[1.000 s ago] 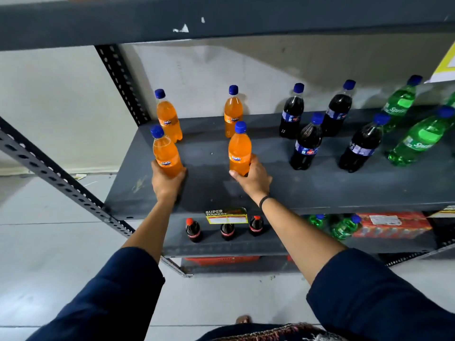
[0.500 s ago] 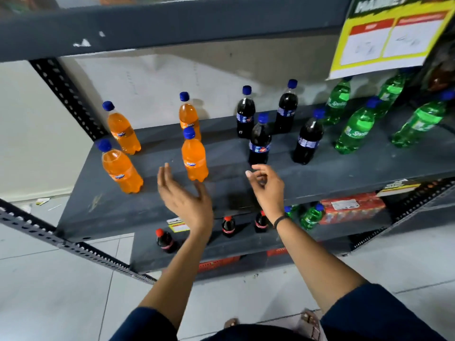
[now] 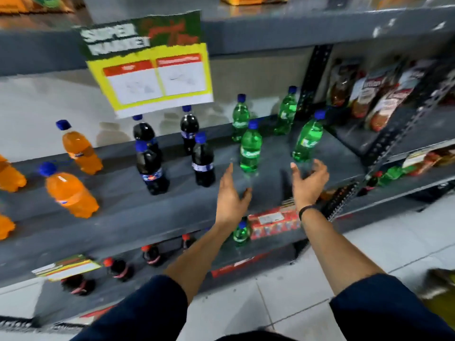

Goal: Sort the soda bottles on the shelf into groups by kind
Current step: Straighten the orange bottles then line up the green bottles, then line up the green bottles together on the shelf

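Grey shelf (image 3: 246, 207), frame centre: green bottles (image 3: 250, 151) right, cola (image 3: 203, 163) middle, orange (image 3: 71, 193) left. My left hand (image 3: 231, 195) and right hand (image 3: 307, 183) hover empty, fingers spread. Pale tiled floor (image 3: 295, 303) lower right.

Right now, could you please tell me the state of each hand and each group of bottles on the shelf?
Left hand: open, empty.
Right hand: open, empty.
Green bottles: four, upright, capped, grouped right.
Dark bottles: four, upright, capped, grouped in the middle.
Orange bottles: upright, capped, grouped left, some cut off by the frame.
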### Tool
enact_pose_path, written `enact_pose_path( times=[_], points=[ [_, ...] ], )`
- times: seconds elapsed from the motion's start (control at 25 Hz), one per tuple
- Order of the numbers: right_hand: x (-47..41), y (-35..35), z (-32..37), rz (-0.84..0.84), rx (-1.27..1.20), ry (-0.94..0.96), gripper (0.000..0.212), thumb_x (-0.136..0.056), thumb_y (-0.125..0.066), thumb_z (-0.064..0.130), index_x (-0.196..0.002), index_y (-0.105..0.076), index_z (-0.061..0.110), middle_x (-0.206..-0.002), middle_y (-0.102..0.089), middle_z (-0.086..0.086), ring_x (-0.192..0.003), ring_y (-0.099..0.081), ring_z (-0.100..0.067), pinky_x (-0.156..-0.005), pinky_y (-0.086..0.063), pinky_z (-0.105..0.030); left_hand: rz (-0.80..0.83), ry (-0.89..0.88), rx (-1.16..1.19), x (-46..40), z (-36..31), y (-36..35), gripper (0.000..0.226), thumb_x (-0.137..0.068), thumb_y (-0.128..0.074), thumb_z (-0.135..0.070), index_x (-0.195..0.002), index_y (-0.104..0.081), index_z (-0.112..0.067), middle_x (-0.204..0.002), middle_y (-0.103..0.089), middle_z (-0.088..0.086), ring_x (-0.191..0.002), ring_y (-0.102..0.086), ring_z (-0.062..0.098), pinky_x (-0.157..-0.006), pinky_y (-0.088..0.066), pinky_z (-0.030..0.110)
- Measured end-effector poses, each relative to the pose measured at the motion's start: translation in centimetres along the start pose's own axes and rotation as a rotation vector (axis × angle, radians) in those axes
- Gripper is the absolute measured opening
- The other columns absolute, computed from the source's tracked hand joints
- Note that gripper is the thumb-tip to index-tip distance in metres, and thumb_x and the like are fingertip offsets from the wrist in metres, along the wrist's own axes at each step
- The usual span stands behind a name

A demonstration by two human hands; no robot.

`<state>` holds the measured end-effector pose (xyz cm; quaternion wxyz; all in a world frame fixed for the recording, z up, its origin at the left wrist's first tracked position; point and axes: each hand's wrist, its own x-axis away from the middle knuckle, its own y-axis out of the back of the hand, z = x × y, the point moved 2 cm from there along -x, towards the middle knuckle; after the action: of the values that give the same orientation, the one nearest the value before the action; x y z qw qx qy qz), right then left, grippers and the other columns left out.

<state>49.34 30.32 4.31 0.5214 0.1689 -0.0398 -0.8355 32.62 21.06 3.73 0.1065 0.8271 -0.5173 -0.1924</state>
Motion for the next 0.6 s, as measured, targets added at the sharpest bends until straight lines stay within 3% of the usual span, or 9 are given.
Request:
enact_pose_path(
  times=[0.12, 0.24, 0.32, 0.4, 0.6],
  points=[
    [-6.4, 0.3, -2.5, 0.207, 0.098, -0.154, 0.088, -0.069, -0.079, 0.021, -0.138, -0.029, 0.002, -0.137, -0.040, -0.025, -0.127, -0.040, -0.036, -0.105, -0.031, -0.036, -0.085, 0.229, 0.057, -4.5, -0.4, -4.0, 0.087, -0.076, -0.072, -0.013, -0.144, -0.018, -0.004, -0.152, -0.030, 0.014, -0.140, -0.030, 0.025, -0.113, -0.025, 0.030],
    [-10.9, -0.9, -5.0, 0.429, 0.082, -0.150, 0.102, -0.061, -0.084, 0.018, -0.141, -0.023, 0.005, -0.141, -0.042, -0.022, -0.130, -0.042, -0.033, -0.110, -0.034, -0.048, -0.144, 0.300, 0.019, -7.7, 0.3, -5.4, 0.091, -0.070, -0.077, -0.014, -0.142, -0.024, -0.006, -0.143, -0.044, 0.016, -0.130, -0.044, 0.029, -0.103, -0.037, 0.033],
    [-12.7, -1.8, -6.1, 0.525, 0.073, -0.166, 0.096, -0.060, -0.084, 0.021, -0.138, -0.029, 0.008, -0.136, -0.049, -0.020, -0.125, -0.049, -0.033, -0.107, -0.038, -0.050, -0.118, 0.331, -0.018, -8.8, 0.3, -5.8, 0.079, -0.070, -0.076, -0.011, -0.136, -0.033, -0.008, -0.133, -0.055, 0.015, -0.121, -0.053, 0.030, -0.094, -0.041, 0.031],
    [-13.2, -2.1, -5.5, 0.580, 0.127, -0.159, 0.077, -0.066, -0.080, 0.021, -0.130, -0.039, 0.009, -0.127, -0.059, -0.017, -0.116, -0.056, -0.032, -0.103, -0.043, -0.049, -0.115, 0.366, -0.034, -9.2, 0.2, -6.5, 0.067, -0.072, -0.075, -0.011, -0.128, -0.039, -0.007, -0.126, -0.060, 0.016, -0.115, -0.056, 0.032, -0.089, -0.042, 0.031],
    [-12.2, -2.5, -4.5, 0.606, 0.201, -0.095, 0.059, -0.073, -0.074, 0.029, -0.123, -0.045, 0.015, -0.119, -0.064, -0.013, -0.112, -0.057, -0.034, -0.098, -0.045, -0.049, -0.092, 0.333, -0.089, -8.7, -0.8, -7.9, 0.061, -0.073, -0.075, -0.015, -0.122, -0.041, -0.004, -0.122, -0.062, 0.018, -0.113, -0.056, 0.034, -0.088, -0.043, 0.033]
  ],
)
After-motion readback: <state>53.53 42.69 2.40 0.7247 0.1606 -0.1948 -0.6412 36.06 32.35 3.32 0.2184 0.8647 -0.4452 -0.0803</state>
